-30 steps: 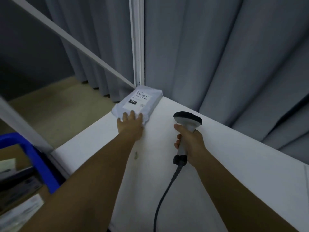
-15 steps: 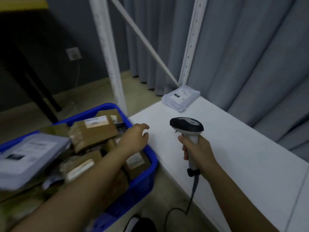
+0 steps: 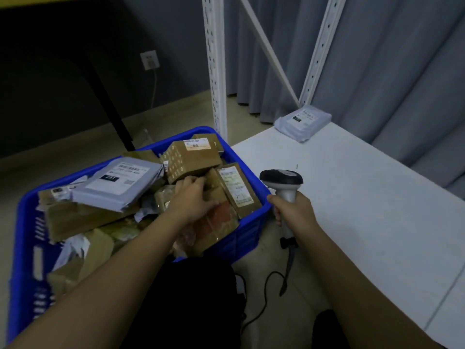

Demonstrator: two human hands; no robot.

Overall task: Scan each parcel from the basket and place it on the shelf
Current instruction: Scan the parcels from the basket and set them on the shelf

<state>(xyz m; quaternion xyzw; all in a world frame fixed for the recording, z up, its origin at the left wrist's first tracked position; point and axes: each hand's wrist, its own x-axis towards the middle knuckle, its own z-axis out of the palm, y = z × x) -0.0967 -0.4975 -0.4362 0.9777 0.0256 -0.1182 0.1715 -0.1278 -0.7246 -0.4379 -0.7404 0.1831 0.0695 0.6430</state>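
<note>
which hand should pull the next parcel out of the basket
Left. The left hand is already down in the blue basket, fingers resting on a brown parcel. The right hand is busy holding the scanner beside the shelf.

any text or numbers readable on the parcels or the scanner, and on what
Nothing can be read for certain.
Grey mailer on the shelf: white label with a dark box of white digits, blurred.
Grey mailer in the basket: white label, dark box and a square code, blurred.
Top brown box: label with a code line, too small.
Brown box by the basket's right wall: long label, too small.
Scanner: no marking visible.
</note>
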